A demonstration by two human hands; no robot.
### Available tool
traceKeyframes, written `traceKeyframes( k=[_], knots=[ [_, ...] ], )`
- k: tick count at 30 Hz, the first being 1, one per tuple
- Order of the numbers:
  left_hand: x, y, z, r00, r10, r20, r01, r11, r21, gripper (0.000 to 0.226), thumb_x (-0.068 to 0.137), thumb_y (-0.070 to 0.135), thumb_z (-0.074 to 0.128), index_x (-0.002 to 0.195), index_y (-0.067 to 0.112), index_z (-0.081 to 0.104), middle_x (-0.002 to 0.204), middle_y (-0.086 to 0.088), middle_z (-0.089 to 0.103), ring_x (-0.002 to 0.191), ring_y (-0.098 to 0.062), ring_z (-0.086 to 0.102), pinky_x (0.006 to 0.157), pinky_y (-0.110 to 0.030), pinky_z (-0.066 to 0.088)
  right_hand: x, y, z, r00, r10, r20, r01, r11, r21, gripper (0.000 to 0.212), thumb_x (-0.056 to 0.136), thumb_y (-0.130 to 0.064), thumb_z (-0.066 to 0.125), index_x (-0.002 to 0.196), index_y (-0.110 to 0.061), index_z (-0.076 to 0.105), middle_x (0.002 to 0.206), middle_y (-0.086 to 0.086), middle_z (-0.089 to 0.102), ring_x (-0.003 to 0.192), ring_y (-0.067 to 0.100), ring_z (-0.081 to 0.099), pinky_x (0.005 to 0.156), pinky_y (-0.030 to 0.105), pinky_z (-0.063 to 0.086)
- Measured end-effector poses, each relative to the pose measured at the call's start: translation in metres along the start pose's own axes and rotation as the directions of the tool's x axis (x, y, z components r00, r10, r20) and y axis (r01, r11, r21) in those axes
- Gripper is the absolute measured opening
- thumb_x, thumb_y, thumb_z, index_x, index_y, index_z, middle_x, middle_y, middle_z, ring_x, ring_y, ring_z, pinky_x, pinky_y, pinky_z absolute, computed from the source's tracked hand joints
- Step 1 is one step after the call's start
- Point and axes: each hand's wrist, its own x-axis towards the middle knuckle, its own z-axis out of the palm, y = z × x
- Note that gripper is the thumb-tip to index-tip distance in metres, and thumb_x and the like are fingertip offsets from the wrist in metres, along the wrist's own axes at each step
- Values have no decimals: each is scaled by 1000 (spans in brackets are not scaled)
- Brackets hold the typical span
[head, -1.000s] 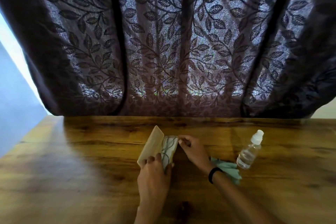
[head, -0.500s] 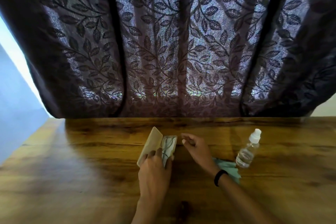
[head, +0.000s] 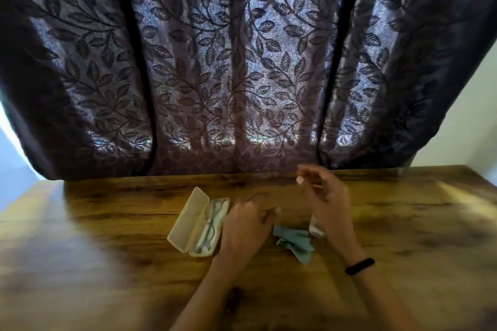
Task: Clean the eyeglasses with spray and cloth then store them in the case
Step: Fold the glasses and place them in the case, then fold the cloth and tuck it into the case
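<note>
Eyeglasses [head: 211, 226] are lying inside the open case [head: 197, 223], left of centre in the lower half of the frame, lid tilting up on the left side. Wooden table [head: 107, 250] is filling the whole lower frame, with wide bare board lying open to lower left and far right. Dark leaf-patterned curtain [head: 242, 62] is hanging across the upper frame, its hem meeting the table's far edge; pale wall is showing at both upper corners. Left hand [head: 246, 226] is hovering just right of the case, fingers loosely spread, holding nothing. Right hand [head: 326, 204], blurred, is standing raised and half curled; cannot tell what it grips. Teal cloth [head: 294, 242] is lying crumpled between the hands. Spray bottle [head: 314, 230] is mostly hiding behind the right hand.
</note>
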Motion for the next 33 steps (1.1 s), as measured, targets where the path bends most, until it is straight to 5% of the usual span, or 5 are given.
traceKeyframes(
  k=[6, 17, 20, 27, 33],
  knots=[
    [12, 38, 28, 984, 136, 118, -120, 984, -134, 44, 81, 41, 61, 121, 22, 55, 107, -7, 69, 94, -23, 65, 76, -32, 53, -4, 18, -43, 979, -144, -142, 115, 975, -192, 21, 82, -8, 64, 102, -15, 62, 95, 1, 61, 82, 2, 59, 68, 5, 47],
    [27, 51, 68, 947, 100, 305, -37, 978, -203, 52, 79, 29, 66, 127, 23, 48, 120, -5, 63, 107, -24, 59, 85, -40, 51, -19, 68, -46, 995, 81, -57, -89, 983, -163, 40, 79, -4, 68, 115, -12, 55, 99, -1, 61, 81, 4, 59, 62, 8, 47],
    [28, 51, 73, 945, 95, 313, -36, 981, -189, 51, 81, 27, 63, 129, 24, 46, 120, -5, 62, 107, -25, 59, 86, -43, 51, -18, 72, -45, 995, 87, -56, -95, 983, -156, 38, 79, -6, 68, 115, -10, 55, 97, 0, 63, 83, 12, 61, 69, 18, 48],
    [32, 49, 80, 964, 77, 256, -30, 983, -181, 45, 83, 29, 59, 127, 25, 48, 117, -5, 65, 105, -24, 60, 83, -39, 51, -16, 76, -42, 992, 92, -90, -106, 981, -161, 27, 79, -4, 68, 105, -7, 61, 92, 0, 63, 79, 9, 59, 62, 0, 43],
    [45, 44, 83, 978, 81, 192, -46, 983, -179, 28, 81, 26, 61, 108, 20, 57, 104, -7, 69, 95, -26, 63, 68, -30, 45, -2, 80, -35, 992, 99, -76, -112, 976, -187, 26, 80, -6, 68, 104, -3, 61, 99, 8, 66, 81, 14, 61, 68, 10, 48]
  ],
)
